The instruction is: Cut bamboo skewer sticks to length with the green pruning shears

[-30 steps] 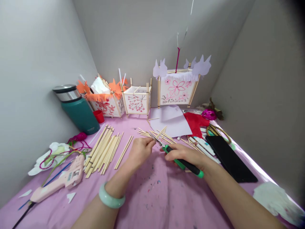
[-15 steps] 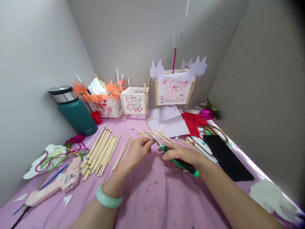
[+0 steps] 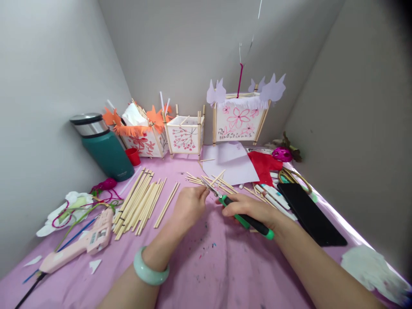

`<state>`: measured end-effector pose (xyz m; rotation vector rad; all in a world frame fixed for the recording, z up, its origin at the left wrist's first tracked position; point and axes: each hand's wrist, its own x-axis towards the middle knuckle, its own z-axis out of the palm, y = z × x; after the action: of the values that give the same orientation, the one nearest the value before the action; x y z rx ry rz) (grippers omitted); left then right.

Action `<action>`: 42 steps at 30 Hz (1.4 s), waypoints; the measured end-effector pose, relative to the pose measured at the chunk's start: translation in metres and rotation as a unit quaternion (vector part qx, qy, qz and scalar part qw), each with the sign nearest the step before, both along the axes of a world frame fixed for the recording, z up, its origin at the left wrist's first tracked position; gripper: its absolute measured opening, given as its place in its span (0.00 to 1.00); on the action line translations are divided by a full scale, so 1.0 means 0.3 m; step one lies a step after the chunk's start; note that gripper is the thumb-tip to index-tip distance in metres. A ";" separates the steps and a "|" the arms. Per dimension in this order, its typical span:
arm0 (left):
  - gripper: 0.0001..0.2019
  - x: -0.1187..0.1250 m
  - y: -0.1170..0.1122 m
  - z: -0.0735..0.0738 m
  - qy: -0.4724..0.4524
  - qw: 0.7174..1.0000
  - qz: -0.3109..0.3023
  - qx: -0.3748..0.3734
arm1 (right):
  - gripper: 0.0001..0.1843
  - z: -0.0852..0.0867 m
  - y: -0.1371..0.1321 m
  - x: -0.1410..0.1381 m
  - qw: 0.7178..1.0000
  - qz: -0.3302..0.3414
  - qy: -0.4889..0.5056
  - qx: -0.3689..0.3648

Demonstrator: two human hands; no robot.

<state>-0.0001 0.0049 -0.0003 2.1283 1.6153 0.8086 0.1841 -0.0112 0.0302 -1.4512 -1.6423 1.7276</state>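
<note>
Only the view has shifted since half a second ago. Right hand grips green-and-black pliers, tips at left hand, whose hold can't be told; loose sticks just beyond.

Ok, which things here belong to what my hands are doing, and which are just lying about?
Likely in use: green-and-black tool in the right hand; sticks either side of the left hand.

Seemingly just about: teal flask, red cup, black flat device, pink glue gun.
</note>
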 end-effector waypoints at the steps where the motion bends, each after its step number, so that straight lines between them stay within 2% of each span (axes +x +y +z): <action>1: 0.18 -0.007 0.005 0.004 -0.037 0.999 -0.010 -0.026 | 0.10 0.003 -0.002 -0.001 1.000 0.003 -0.003 0.002; 3: 0.17 -0.024 0.014 0.010 -0.125 0.986 -0.030 -0.107 | 0.09 0.006 -0.005 0.000 1.000 0.013 -0.004 0.005; 4: 0.16 -0.033 0.019 0.012 -0.173 0.971 -0.041 -0.162 | 0.09 0.005 -0.006 0.002 1.000 0.019 -0.002 0.008; 6: 0.15 -0.052 0.026 0.017 -0.270 0.920 -0.063 -0.278 | 0.09 0.000 -0.007 0.006 0.999 0.032 0.003 0.015; 8: 0.15 -0.069 0.031 0.021 -0.339 0.865 -0.080 -0.360 | 0.09 -0.007 -0.008 0.010 0.999 0.036 0.009 0.017; 10: 0.15 -0.081 0.033 0.024 -0.378 0.831 -0.095 -0.397 | 0.11 -0.012 -0.009 0.013 0.999 0.037 0.016 0.015; 13: 0.15 -0.082 0.035 0.020 -0.403 0.810 -0.118 -0.409 | 0.12 -0.015 -0.007 0.016 0.999 0.046 0.026 0.013; 15: 0.15 -0.073 0.035 0.014 -0.401 0.817 -0.116 -0.398 | 0.11 -0.014 -0.005 0.016 0.999 0.041 0.025 0.017; 18: 0.15 -0.060 0.041 0.005 -0.382 0.851 -0.082 -0.350 | 0.11 -0.012 -0.002 0.015 1.000 0.014 0.013 0.005; 23: 0.16 -0.076 0.068 -0.005 -0.331 0.922 0.016 -0.200 | 0.13 -0.009 -0.003 0.010 1.000 -0.003 0.020 0.000; 25: 0.18 -0.085 0.073 -0.007 -0.276 0.951 0.034 -0.134 | 0.12 -0.008 -0.007 0.005 0.999 -0.009 0.011 0.030; 27: 0.19 -0.087 0.071 -0.005 -0.223 0.971 0.034 -0.080 | 0.12 -0.013 -0.013 -0.001 0.994 -0.014 -0.029 0.106; 29: 0.19 -0.085 0.065 0.002 -0.185 0.981 0.041 -0.039 | 0.15 -0.031 -0.016 -0.009 0.968 -0.033 -0.134 0.210; 32: 0.18 -0.079 0.054 0.013 -0.145 0.988 0.057 0.003 | 0.21 -0.084 -0.013 -0.023 0.877 -0.078 -0.334 0.336; 34: 0.16 -0.074 0.049 0.016 -0.133 0.990 0.051 0.023 | 0.25 -0.127 -0.010 -0.034 0.823 -0.083 -0.410 0.384; 35: 0.16 -0.072 0.047 0.015 -0.129 0.990 0.044 0.032 | 0.26 -0.148 -0.008 -0.040 0.806 -0.077 -0.427 0.402; 38: 0.14 -0.065 0.045 0.004 -0.130 0.989 0.032 0.056 | 0.29 -0.195 -0.006 -0.053 0.784 -0.062 -0.436 0.439; 42: 0.12 -0.059 0.043 -0.012 -0.118 0.989 0.018 0.084 | 0.32 -0.215 0.000 -0.052 0.793 -0.054 -0.396 0.459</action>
<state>-0.0179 0.0177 -0.0039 2.0254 1.5123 1.1973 0.1685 -0.0111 -0.0345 -1.6953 -2.2109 0.0146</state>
